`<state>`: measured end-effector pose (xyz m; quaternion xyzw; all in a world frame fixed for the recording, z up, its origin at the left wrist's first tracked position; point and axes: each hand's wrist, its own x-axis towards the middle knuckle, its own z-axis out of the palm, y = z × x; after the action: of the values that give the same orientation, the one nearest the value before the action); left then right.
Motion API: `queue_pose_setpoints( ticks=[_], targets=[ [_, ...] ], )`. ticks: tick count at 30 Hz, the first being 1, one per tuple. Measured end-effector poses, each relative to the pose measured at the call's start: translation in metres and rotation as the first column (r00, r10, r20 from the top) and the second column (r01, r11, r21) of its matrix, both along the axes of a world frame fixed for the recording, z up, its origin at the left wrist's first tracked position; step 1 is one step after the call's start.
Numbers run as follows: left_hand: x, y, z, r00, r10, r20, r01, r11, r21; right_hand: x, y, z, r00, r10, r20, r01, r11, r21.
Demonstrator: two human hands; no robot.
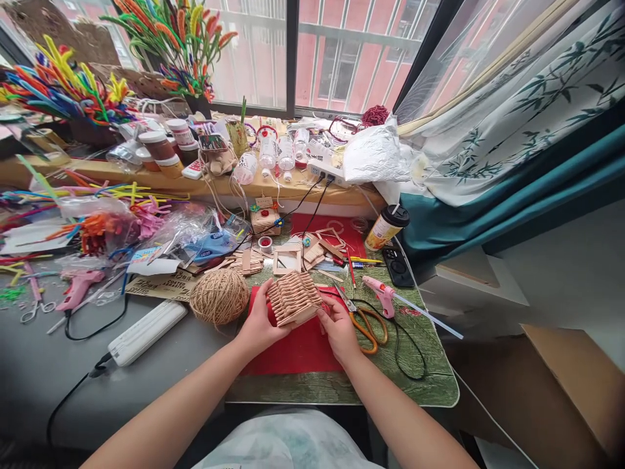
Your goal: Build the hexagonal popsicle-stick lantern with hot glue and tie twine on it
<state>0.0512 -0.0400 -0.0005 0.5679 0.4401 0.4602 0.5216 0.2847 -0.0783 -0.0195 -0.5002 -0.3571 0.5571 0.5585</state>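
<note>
A small box wrapped in rows of twine, with a pale wooden edge along its bottom, is held up over a red sheet. My left hand grips its left side, thumb in front. At its lower right corner, my right hand pinches with thumb and fingers; whether it also holds a loose strand is too small to tell. Left of the box sits a ball of twine. Close to my right hand lie scissors with orange handles and a pink glue gun with a glue stick in it.
Wooden stick frames and loose sticks lie behind the box. A lidded cup stands at the back right. On the left are a white power strip, another pink glue gun and cords. Jars and bottles crowd the window sill.
</note>
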Motion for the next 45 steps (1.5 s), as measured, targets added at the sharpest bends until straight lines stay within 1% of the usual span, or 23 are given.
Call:
queue_pose_setpoints(
  ticks=[3, 6, 12, 16, 19, 21, 23, 25, 27, 28, 29, 32, 34, 37, 40, 42, 45],
  targets=[
    [-0.004, 0.002, 0.006, 0.998, 0.020, -0.068, -0.014, 0.996, 0.087, 0.002, 0.001, 0.001, 1.000, 0.020, 0.014, -0.020, 1.000, -0.022],
    [-0.010, 0.004, 0.010, 0.987, 0.022, -0.158, 0.008, 0.982, 0.187, 0.003, 0.003, 0.004, 0.999, 0.018, 0.036, -0.016, 0.998, -0.066],
    [-0.019, 0.004, 0.010, 0.985, -0.001, -0.172, 0.047, 0.964, 0.263, 0.002, 0.000, 0.004, 1.000, 0.018, 0.021, -0.016, 0.995, -0.098],
    [-0.027, 0.005, 0.006, 0.983, -0.079, -0.165, 0.119, 0.961, 0.250, 0.001, -0.006, 0.005, 0.999, 0.053, 0.000, -0.053, 0.992, -0.111],
    [-0.034, 0.005, -0.004, 0.967, -0.138, -0.214, 0.197, 0.939, 0.282, -0.001, -0.009, 0.005, 0.998, 0.064, -0.004, -0.064, 0.991, -0.115],
    [-0.038, 0.005, -0.013, 0.941, -0.170, -0.293, 0.275, 0.888, 0.369, -0.001, -0.010, 0.003, 0.997, 0.073, -0.005, -0.073, 0.990, -0.118],
    [-0.040, 0.003, -0.020, 0.918, -0.152, -0.367, 0.331, 0.803, 0.496, -0.001, -0.010, 0.001, 0.996, 0.084, -0.004, -0.084, 0.989, -0.124],
    [-0.040, 0.003, -0.024, 0.905, -0.071, -0.419, 0.351, 0.681, 0.642, -0.001, -0.010, -0.002, 0.996, 0.093, 0.001, -0.093, 0.987, -0.131],
    [-0.039, 0.003, -0.026, 0.890, 0.027, -0.455, 0.363, 0.564, 0.742, -0.002, -0.010, -0.004, 0.996, 0.094, 0.008, -0.092, 0.987, -0.134],
    [-0.038, 0.003, -0.026, 0.879, 0.068, -0.472, 0.372, 0.521, 0.769, -0.002, -0.010, -0.005, 0.996, 0.091, 0.010, -0.089, 0.987, -0.133],
    [-0.038, 0.003, -0.027, 0.867, 0.106, -0.487, 0.380, 0.493, 0.783, -0.003, -0.010, -0.006, 0.996, 0.085, 0.013, -0.082, 0.988, -0.130],
    [-0.039, 0.001, -0.029, 0.840, 0.207, -0.502, 0.370, 0.459, 0.808, -0.005, -0.010, -0.007, 0.998, 0.055, 0.024, -0.052, 0.991, -0.120],
    [-0.040, 0.000, -0.032, 0.829, 0.249, -0.501, 0.365, 0.438, 0.821, -0.005, -0.010, -0.008, 0.999, 0.037, 0.033, -0.033, 0.992, -0.120],
    [-0.041, -0.002, -0.035, 0.817, 0.279, -0.504, 0.375, 0.405, 0.834, -0.004, -0.010, -0.009, 0.999, 0.030, 0.043, -0.024, 0.992, -0.124],
    [-0.040, -0.001, -0.034, 0.813, 0.295, -0.503, 0.385, 0.376, 0.843, -0.003, -0.010, -0.010, 0.998, 0.038, 0.046, -0.032, 0.991, -0.128],
    [-0.039, 0.001, -0.031, 0.804, 0.313, -0.505, 0.383, 0.377, 0.844, -0.003, -0.010, -0.011, 0.998, 0.042, 0.040, -0.036, 0.990, -0.133],
    [-0.036, 0.007, -0.026, 0.776, 0.346, -0.527, 0.385, 0.401, 0.831, -0.004, -0.010, -0.013, 0.999, 0.034, 0.015, -0.032, 0.989, -0.145]
  ],
)
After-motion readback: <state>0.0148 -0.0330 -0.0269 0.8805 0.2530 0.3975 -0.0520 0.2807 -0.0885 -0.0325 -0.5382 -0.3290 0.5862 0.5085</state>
